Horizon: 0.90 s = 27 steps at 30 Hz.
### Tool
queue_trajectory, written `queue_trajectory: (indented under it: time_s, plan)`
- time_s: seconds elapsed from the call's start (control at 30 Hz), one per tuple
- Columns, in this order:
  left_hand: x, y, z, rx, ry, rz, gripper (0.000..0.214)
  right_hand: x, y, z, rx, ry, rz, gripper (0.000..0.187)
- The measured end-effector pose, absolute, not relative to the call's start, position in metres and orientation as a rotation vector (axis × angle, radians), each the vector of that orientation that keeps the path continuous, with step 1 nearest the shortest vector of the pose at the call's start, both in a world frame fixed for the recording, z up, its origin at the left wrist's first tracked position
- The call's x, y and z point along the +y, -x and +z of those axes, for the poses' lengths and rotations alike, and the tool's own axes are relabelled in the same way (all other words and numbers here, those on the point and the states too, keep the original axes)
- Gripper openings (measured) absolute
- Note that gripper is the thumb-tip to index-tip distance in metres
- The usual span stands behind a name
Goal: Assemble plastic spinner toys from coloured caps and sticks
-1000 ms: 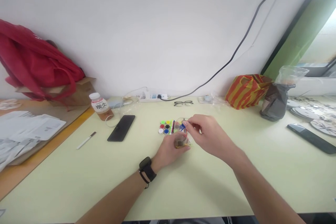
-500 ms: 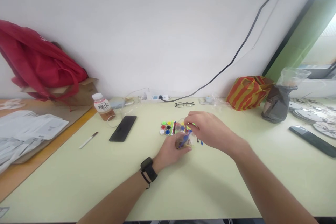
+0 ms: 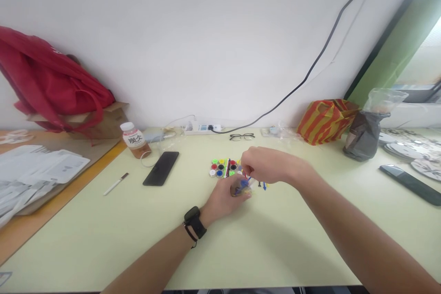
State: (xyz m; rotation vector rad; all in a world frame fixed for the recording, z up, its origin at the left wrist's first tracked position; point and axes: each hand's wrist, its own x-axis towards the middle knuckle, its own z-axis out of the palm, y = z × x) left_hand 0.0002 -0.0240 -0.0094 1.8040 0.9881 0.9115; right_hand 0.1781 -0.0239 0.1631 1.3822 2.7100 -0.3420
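My left hand (image 3: 225, 196), with a dark watch (image 3: 195, 220) at its wrist, curls around a small clear container (image 3: 244, 187) that has blue and other coloured pieces in it. Just above and to the right, my right hand (image 3: 262, 165) is closed, knuckles up; its fingertips are near the container's top and what they pinch is hidden. Behind the hands sit several round coloured caps (image 3: 221, 167) in rows, partly covered by my hands. Small blue and yellow pieces (image 3: 265, 186) lie right of the container, under my right hand.
A black phone (image 3: 161, 168), a marker pen (image 3: 116, 184) and a labelled bottle (image 3: 135, 140) lie or stand to the left. Glasses (image 3: 242, 137) and a power strip (image 3: 202, 129) are along the wall. On the right are a striped bag (image 3: 325, 121), a grey bag (image 3: 363, 138) and a dark case (image 3: 409, 184).
My right hand has turned and drawn slightly left, its knuckles rolling over above the container. The red and green caps behind show more. My left hand stays in place.
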Motion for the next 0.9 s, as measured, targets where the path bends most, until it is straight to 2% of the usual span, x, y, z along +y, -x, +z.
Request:
queue_trajectory:
  time_s: [0.1, 0.23, 0.4, 0.67, 0.73, 0.9]
  plan:
    - [-0.024, -0.001, -0.011, 1.002, -1.908, 0.905, 0.024, -0.022, -0.184, 0.165, 2.838, -1.419, -0.391, 0.023]
    - [-0.025, -0.002, -0.009, 1.017, -1.872, 0.899, 0.027, -0.019, -0.193, 0.165, 2.968, -1.548, -0.514, 0.022]
    - [-0.026, -0.002, -0.003, 0.958, -1.821, 0.912, 0.025, -0.016, -0.194, 0.157, 2.972, -1.521, -0.848, 0.025]
    - [-0.024, -0.001, -0.002, 0.984, -1.804, 0.951, 0.022, -0.018, -0.185, 0.140, 3.001, -1.880, -1.006, 0.017]
    - [-0.022, -0.001, -0.003, 0.990, -1.774, 0.971, 0.024, -0.020, -0.180, 0.134, 2.945, -1.996, -0.951, 0.016]
    - [-0.022, 0.000, -0.005, 1.052, -1.789, 0.954, 0.033, -0.027, -0.176, 0.129, 2.838, -1.988, -0.531, 0.019]
